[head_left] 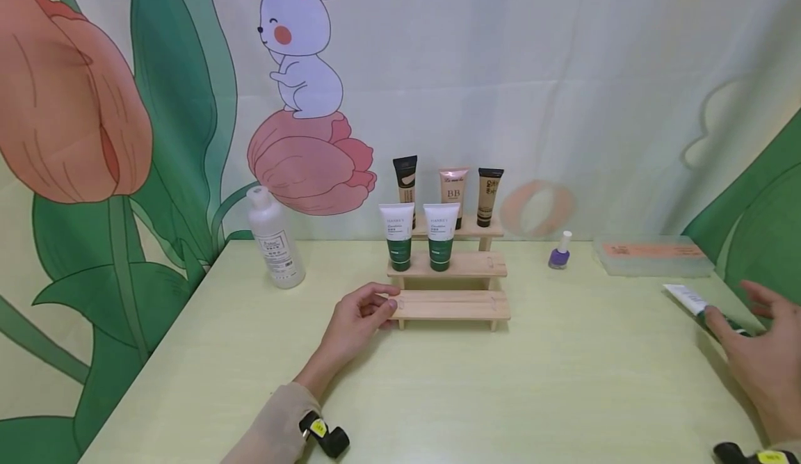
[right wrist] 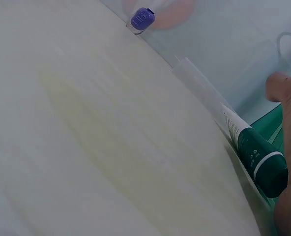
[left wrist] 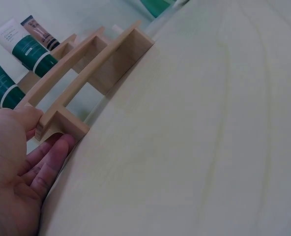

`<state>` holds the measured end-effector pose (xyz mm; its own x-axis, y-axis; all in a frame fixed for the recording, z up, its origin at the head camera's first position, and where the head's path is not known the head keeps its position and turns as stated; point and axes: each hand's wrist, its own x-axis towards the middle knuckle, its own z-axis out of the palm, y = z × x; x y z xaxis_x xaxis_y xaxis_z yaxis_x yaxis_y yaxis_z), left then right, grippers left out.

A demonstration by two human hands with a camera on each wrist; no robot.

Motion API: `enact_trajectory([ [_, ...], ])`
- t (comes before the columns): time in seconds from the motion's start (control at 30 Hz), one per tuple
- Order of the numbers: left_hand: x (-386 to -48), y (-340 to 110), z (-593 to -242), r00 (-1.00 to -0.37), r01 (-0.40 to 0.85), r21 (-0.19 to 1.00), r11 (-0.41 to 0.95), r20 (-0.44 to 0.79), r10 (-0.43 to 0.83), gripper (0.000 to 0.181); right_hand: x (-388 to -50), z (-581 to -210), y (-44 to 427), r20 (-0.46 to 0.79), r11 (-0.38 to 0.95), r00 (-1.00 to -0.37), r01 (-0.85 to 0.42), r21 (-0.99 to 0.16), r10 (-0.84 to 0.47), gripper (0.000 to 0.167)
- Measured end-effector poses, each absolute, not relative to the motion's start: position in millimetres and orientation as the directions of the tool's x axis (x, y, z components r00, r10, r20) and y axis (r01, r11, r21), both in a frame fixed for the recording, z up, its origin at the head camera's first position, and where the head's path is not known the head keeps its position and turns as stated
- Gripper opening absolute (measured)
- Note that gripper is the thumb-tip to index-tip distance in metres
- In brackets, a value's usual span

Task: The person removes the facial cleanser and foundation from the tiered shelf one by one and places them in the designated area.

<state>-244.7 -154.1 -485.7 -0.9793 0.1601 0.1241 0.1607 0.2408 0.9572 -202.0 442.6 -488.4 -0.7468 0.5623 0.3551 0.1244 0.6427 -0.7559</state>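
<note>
The left hand (head_left: pixel 359 313), left of centre, grips the rack (head_left: pixel 452 304) by its lowest step, thumb above, fingers below. The rack looks part-filled: two green tubes (head_left: pixel 397 236) stand cap-down on its middle step, three makeup tubes (head_left: pixel 490 198) above. The third green tube (head_left: pixel 685 299) is off it, at right, low at the table (head_left: pixel 576 380), slanting: white end upper left, cap lower right, beside the right hand (head_left: pixel 766 349), spread open; contact is unclear.

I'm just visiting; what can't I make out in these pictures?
- Head view: part of the lying tube, hidden by the right hand.
- Right wrist view: much of that hand, cut off by the right edge.
- Head view: fine print on the white bottle, too small.
</note>
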Motion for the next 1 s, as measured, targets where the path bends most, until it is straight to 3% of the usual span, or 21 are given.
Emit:
enact_trajectory([
  [0.2, -244.9, -155.6, -484.8, -0.98, 0.157, 0.959, 0.238, 0.121, 0.161, 0.023, -201.7, -487.5, 440.1, 0.414, 0.591, -0.697, 0.018, -0.806, 0.586, 0.067],
  [0.6, -247.8, -153.4, -482.5, -0.976, 0.178, 0.956, 0.235, 0.139, 0.17, 0.023, -199.9, -467.3, 400.8, 0.568, 0.596, -0.635, -0.203, -0.777, 0.523, 0.063],
  [1.0, -245.7, -153.4, -483.3, -0.976, 0.18, 0.956, 0.232, 0.144, 0.166, 0.022, -225.4, -447.1, 330.2, 0.583, 0.456, -0.724, -0.406, -0.792, 0.368, 0.066],
])
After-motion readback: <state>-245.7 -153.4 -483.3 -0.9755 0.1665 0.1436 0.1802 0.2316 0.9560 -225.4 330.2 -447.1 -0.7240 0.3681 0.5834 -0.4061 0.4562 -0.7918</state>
